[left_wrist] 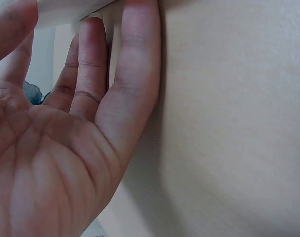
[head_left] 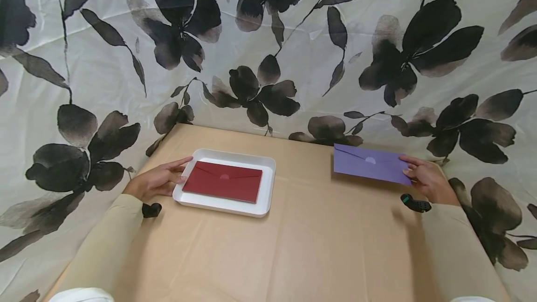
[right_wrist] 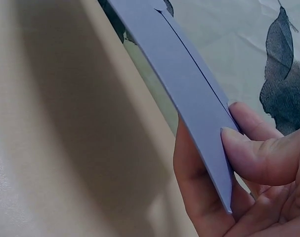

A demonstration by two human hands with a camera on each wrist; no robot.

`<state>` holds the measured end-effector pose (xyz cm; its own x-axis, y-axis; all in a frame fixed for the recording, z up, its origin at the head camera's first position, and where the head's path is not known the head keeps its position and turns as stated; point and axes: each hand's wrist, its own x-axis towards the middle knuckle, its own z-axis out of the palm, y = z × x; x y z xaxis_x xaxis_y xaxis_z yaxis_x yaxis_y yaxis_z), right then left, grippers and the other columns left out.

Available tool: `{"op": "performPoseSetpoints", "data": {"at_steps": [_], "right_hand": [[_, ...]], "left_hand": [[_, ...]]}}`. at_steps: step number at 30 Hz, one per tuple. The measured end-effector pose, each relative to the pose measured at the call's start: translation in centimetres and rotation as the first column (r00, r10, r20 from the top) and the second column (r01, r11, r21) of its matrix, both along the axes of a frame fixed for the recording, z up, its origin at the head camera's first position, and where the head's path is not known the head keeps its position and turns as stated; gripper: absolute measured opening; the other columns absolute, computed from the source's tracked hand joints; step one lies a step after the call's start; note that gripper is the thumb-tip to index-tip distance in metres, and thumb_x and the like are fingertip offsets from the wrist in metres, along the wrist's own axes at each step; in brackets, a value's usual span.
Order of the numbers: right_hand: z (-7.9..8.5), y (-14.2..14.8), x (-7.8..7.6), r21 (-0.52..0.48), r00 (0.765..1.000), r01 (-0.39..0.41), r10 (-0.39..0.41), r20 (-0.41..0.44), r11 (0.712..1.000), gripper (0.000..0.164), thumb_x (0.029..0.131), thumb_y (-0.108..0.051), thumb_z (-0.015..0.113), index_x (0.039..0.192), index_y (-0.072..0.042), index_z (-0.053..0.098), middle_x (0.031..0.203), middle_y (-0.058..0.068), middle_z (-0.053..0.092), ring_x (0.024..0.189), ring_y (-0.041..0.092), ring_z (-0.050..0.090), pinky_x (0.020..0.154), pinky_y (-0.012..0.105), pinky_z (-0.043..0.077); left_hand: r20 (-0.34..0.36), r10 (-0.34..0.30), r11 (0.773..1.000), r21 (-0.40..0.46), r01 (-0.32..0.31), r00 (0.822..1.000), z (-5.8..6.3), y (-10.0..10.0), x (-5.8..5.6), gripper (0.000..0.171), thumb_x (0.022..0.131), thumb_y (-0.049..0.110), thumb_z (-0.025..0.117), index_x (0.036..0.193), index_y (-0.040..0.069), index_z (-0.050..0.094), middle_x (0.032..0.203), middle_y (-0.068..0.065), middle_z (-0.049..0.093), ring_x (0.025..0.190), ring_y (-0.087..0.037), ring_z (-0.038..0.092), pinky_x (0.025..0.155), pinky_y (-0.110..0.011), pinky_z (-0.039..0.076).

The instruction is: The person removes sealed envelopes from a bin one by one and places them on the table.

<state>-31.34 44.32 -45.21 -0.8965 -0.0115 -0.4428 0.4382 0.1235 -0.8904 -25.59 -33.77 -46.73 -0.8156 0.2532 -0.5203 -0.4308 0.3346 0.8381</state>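
Note:
A white tray (head_left: pixel 268 176) lies on the table with a dark red envelope (head_left: pixel 222 181) in it, flap side up. At the tray's left end, my left hand (head_left: pixel 157 179) holds the rim, thumb over the edge and fingers against the side and underneath. The left wrist view shows the pale tray wall (left_wrist: pixel 65 12) beyond these fingers (left_wrist: pixel 90 64). Over at the right, my right hand (head_left: pixel 430 181) pinches a purple envelope (head_left: pixel 365 164) by its right end. That envelope hangs above the table, casting a shadow. In the right wrist view the thumb (right_wrist: pixel 263 155) presses on its face.
A tan covering spreads over the table (head_left: pixel 314 236). Behind and beside it hangs a white cloth (head_left: pixel 327 73) with dark flower prints, close to the far edge. Both wrists wear dark bands, such as the right wristband (head_left: pixel 415 203).

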Motion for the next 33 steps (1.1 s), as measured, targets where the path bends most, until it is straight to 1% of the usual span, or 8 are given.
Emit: {"op": "performPoseSetpoints", "data": {"at_steps": [5,7,9,14,17,25,28,33], "right_hand": [[0.1,0.4,0.0,-0.014,1.0,0.029,-0.029,0.006,0.999,0.063,0.105,-0.003,0.055,0.157,-0.037,0.043,0.14,-0.023,0.052,0.091,-0.006,0.056,0.077,0.015,0.052],[0.1,0.7,0.1,-0.029,1.0,0.02,-0.02,0.006,0.999,0.065,0.105,-0.002,0.055,0.158,-0.035,0.04,0.12,-0.029,0.059,0.089,-0.004,0.056,0.074,0.016,0.051],[0.2,1.0,0.1,-0.024,1.0,0.003,-0.003,0.008,1.0,0.066,0.106,-0.003,0.054,0.161,-0.035,0.035,0.115,-0.032,0.059,0.09,-0.004,0.056,0.074,0.016,0.05],[0.3,1.3,-0.1,-0.018,1.0,0.001,0.0,0.031,1.0,0.068,0.107,-0.006,0.052,0.163,-0.036,0.028,0.154,-0.017,0.04,0.092,-0.008,0.056,0.08,0.014,0.052],[0.3,1.2,-0.4,-0.003,0.999,0.005,-0.004,0.041,1.0,0.068,0.107,-0.006,0.052,0.164,-0.035,0.026,0.166,-0.007,0.026,0.092,-0.008,0.057,0.082,0.014,0.054],[0.3,1.5,-0.8,0.085,0.999,-0.017,0.013,0.048,0.996,0.068,0.108,-0.009,0.051,0.165,-0.034,0.023,0.164,-0.005,0.029,0.092,-0.009,0.054,0.082,0.013,0.053],[0.2,1.6,-0.9,0.077,0.999,-0.024,0.02,0.051,0.997,0.069,0.108,-0.008,0.05,0.165,-0.032,0.02,0.166,-0.006,0.026,0.091,-0.01,0.054,0.082,0.013,0.053],[0.2,1.9,-1.0,0.027,0.999,-0.011,0.009,0.054,1.0,0.069,0.108,-0.006,0.05,0.165,-0.033,0.022,0.157,-0.007,0.037,0.092,-0.008,0.054,0.081,0.014,0.052]], "left_hand": [[0.006,0.006,1.0,0.007,-0.006,1.0,0.0,0.1,0.0,0.083,0.103,0.013,0.06,0.167,0.037,0.012,0.175,-0.019,0.006,0.136,-0.031,0.051,0.096,-0.044,0.06],[0.012,0.006,1.0,0.019,-0.006,1.0,0.0,0.1,-0.1,0.083,0.103,0.012,0.059,0.168,0.036,0.012,0.175,-0.019,0.007,0.134,-0.029,0.053,0.096,-0.045,0.059],[0.015,0.013,1.0,0.028,-0.013,1.0,0.0,0.2,-0.1,0.083,0.103,0.012,0.06,0.168,0.036,0.013,0.175,-0.017,0.007,0.133,-0.028,0.054,0.097,-0.045,0.059],[0.006,-0.001,1.0,0.028,0.001,1.0,-0.1,0.1,-0.3,0.083,0.104,0.013,0.06,0.168,0.036,0.012,0.175,-0.018,0.006,0.136,-0.03,0.052,0.098,-0.045,0.059],[0.005,-0.006,1.0,0.016,0.006,1.0,-0.1,0.0,-0.3,0.083,0.104,0.014,0.06,0.168,0.036,0.011,0.175,-0.018,0.006,0.137,-0.031,0.051,0.098,-0.045,0.059],[0.008,-0.014,0.997,0.071,0.013,1.0,-0.1,-0.1,0.1,0.083,0.104,0.01,0.058,0.168,0.033,0.01,0.175,-0.019,0.007,0.124,-0.025,0.062,0.097,-0.047,0.059],[0.006,-0.013,0.998,0.065,0.012,1.0,0.0,-0.1,0.1,0.083,0.104,0.011,0.058,0.168,0.033,0.01,0.174,-0.019,0.007,0.124,-0.025,0.062,0.097,-0.046,0.059],[0.004,-0.005,0.998,0.058,0.005,1.0,0.1,0.0,0.1,0.083,0.104,0.012,0.059,0.168,0.033,0.011,0.174,-0.019,0.008,0.125,-0.025,0.061,0.097,-0.046,0.059]]}}
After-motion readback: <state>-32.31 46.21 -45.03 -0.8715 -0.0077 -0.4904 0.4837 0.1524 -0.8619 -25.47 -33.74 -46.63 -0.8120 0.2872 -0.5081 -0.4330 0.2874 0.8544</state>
